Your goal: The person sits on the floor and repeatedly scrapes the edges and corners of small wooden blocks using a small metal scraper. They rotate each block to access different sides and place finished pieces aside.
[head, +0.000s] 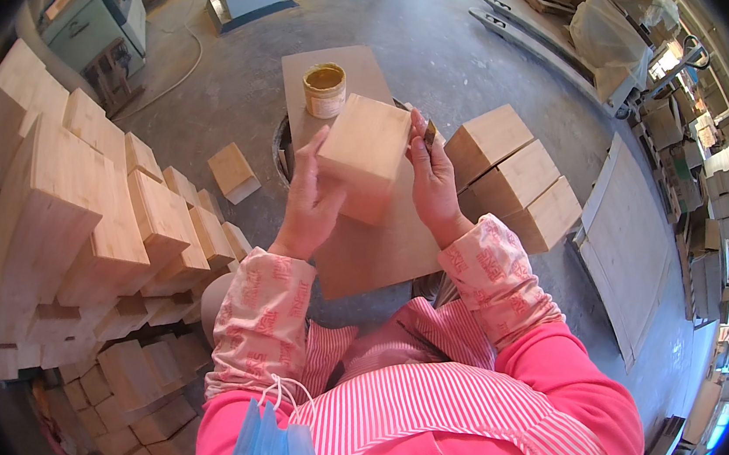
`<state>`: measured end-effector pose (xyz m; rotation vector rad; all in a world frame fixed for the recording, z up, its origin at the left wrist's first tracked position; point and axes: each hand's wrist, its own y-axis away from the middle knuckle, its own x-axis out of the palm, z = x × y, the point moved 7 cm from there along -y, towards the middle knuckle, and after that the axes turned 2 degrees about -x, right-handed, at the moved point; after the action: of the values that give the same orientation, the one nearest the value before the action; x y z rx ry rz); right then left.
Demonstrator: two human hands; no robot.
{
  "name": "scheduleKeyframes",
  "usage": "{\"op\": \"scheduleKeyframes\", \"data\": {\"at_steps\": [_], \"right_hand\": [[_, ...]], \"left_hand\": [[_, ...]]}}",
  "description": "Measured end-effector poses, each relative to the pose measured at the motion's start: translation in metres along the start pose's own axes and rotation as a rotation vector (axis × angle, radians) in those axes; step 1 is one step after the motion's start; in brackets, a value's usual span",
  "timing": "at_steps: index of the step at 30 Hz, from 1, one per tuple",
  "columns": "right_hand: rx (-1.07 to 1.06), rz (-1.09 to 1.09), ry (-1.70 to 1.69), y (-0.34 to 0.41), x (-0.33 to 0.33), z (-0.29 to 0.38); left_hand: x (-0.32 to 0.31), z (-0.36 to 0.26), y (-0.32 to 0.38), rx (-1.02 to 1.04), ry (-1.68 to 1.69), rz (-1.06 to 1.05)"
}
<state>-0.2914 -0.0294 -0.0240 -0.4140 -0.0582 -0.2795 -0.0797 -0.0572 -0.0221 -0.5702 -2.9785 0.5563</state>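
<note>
A pale wooden box-like block (365, 136) is tilted above the board in front of me. My left hand (312, 199) grips it by its left side, thumb towards its upper edge. My right hand (432, 178) is at the block's right edge and pinches a small flat blade, apparently a scraper (430, 134), between thumb and fingers. Whether these fingers also touch the block I cannot tell. Just beyond the block, an open tub (326, 93) with yellowish-brown paste inside and on its rim stands on the brown board (362, 274).
Tall stacks of wooden blocks (108, 232) rise close on my left. One loose block (233, 172) lies on the floor nearby. Several more blocks (521, 176) sit together at right. Farther right are a flat panel (630, 254) and a pallet jack (552, 58). Blue face masks (264, 454) hang at my left arm.
</note>
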Motion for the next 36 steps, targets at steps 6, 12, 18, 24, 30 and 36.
{"op": "scheduleKeyframes", "data": {"at_steps": [6,12,18,24,30,36], "right_hand": [[0.016,0.027,0.175,0.007,0.004,0.008],[0.142,0.043,0.062,0.014,0.002,0.012],[-0.064,0.106,0.483,-0.006,-0.016,0.053],[-0.157,0.286,0.710,-0.009,-0.008,0.088],[-0.201,0.418,0.796,-0.023,0.007,0.095],[-0.085,0.261,0.683,-0.032,-0.006,0.088]], "left_hand": [[-0.027,0.002,-0.003,-0.069,0.097,-0.212],[-0.016,-0.016,0.001,0.056,0.040,-0.182],[-0.018,-0.009,-0.007,0.036,-0.231,-0.112],[-0.022,0.000,-0.011,-0.024,-0.216,-0.099],[-0.024,0.004,-0.011,-0.097,-0.153,-0.110],[-0.020,-0.004,-0.025,-0.103,-0.269,-0.274]]}}
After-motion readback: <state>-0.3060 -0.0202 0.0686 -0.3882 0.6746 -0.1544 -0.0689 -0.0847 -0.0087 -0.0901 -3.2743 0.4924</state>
